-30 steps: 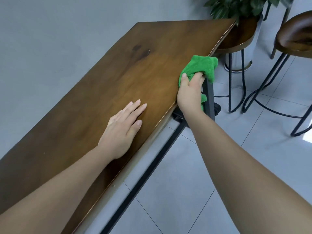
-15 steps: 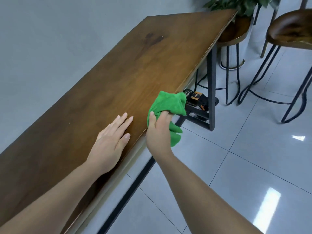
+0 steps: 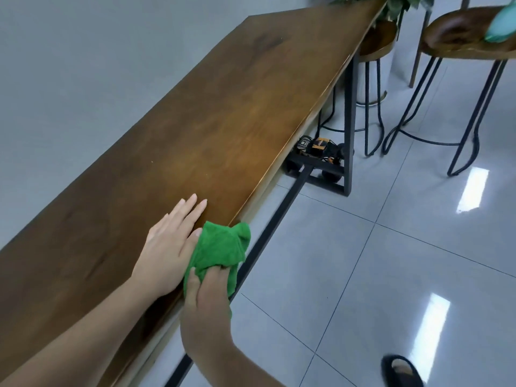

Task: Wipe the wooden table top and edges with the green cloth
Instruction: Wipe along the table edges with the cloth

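A long brown wooden table [image 3: 223,113] runs from the lower left to the upper right, against a grey wall. My right hand [image 3: 206,300] grips a bunched green cloth [image 3: 219,247] and presses it on the table's near long edge. My left hand [image 3: 170,247] lies flat on the top, palm down with fingers together, right beside the cloth, and the cloth overlaps its thumb side.
Black metal table legs and a floor rail [image 3: 346,113] stand under the far end, with a small toy vehicle [image 3: 315,145] beside them. Two wooden bar stools [image 3: 463,34] and a potted plant [image 3: 391,7] stand at the upper right. A foot in a black sandal [image 3: 402,371] rests on the glossy tiled floor.
My right hand has slid the green cloth back along the table's near edge, from the far end to beside my left hand. The view has shifted with it.
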The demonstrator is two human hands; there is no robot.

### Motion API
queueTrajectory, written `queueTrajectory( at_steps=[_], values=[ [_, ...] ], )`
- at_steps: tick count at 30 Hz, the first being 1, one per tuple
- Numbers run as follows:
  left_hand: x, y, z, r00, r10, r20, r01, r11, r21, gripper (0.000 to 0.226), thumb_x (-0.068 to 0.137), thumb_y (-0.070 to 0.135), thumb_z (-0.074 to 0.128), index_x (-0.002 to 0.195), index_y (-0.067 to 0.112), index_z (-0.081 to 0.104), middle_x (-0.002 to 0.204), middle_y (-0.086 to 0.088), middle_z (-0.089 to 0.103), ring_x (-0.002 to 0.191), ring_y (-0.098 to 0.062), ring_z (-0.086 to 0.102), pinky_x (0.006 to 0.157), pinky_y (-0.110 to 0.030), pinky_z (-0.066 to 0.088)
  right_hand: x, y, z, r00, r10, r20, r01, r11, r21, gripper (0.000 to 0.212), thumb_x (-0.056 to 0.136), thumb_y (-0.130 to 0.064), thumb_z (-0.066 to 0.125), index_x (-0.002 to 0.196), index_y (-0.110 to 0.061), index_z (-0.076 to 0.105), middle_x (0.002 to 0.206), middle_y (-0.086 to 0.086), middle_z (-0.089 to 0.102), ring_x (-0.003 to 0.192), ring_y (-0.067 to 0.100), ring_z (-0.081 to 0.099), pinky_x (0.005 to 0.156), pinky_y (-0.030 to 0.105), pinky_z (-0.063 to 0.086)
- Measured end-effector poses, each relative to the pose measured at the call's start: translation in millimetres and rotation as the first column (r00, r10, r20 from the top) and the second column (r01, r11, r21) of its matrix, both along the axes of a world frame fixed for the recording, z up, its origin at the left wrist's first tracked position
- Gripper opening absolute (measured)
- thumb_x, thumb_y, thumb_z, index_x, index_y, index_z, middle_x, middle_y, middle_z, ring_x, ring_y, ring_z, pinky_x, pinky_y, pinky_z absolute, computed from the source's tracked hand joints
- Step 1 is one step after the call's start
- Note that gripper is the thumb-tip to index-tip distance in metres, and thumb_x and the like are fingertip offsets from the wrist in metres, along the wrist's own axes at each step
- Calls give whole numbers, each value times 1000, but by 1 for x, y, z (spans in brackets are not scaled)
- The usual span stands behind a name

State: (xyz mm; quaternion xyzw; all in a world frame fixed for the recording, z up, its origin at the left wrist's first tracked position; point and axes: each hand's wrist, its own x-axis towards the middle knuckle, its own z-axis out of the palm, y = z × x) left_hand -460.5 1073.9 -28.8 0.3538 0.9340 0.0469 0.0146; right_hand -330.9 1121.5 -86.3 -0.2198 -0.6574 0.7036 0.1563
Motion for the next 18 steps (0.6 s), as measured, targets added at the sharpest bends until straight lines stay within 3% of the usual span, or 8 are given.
queueTrajectory(
  at_steps=[4, 7, 12, 15, 18],
  values=[
    [-2, 1, -1, 1000, 11, 5, -11, 1000, 21, 60, 115, 54, 19, 173, 42, 26, 181, 23, 15, 168, -2, 6, 135, -48, 20, -35, 40, 2, 991, -135, 9, 134, 990, 41, 46, 113, -37, 40, 150, -10, 42, 151, 11, 50, 141, 28, 48, 125, 44, 34],
    [-1, 2, -1, 1000, 18, 13, -18, 1000, 21, 60, 115, 56, 19, 173, 42, 26, 181, 24, 14, 168, -1, 4, 135, -46, 17, -80, 103, 8, 981, -189, 53, 187, 981, 48, 44, 115, -24, 48, 150, 1, 44, 154, 18, 45, 142, 30, 43, 121, 24, 24],
    [1, 4, 2, 999, 35, 30, -36, 999, 21, 60, 115, 58, 16, 173, 43, 24, 181, 25, 13, 168, 0, 3, 136, -45, 13, -147, 211, 12, 961, -272, 57, 269, 961, 62, 47, 116, -23, 47, 154, 2, 37, 164, 21, 30, 146, 35, 43, 121, 35, 30],
    [2, 4, 3, 998, 41, 37, -42, 999, 24, 60, 115, 58, 16, 173, 43, 24, 181, 25, 14, 168, 0, 3, 136, -48, 14, -163, 248, 15, 957, -284, 58, 282, 959, 32, 54, 117, -27, 43, 162, -1, 27, 175, 17, 18, 150, 29, 39, 111, 23, 25],
    [3, 6, 4, 998, 42, 40, -43, 999, 32, 58, 116, 55, 18, 173, 43, 25, 180, 26, 14, 168, 0, 3, 136, -50, 15, -161, 246, 13, 954, -299, 37, 300, 954, -29, 54, 118, -29, 42, 162, -2, 29, 173, 15, 24, 150, 27, 39, 101, 17, 22]
  ],
)
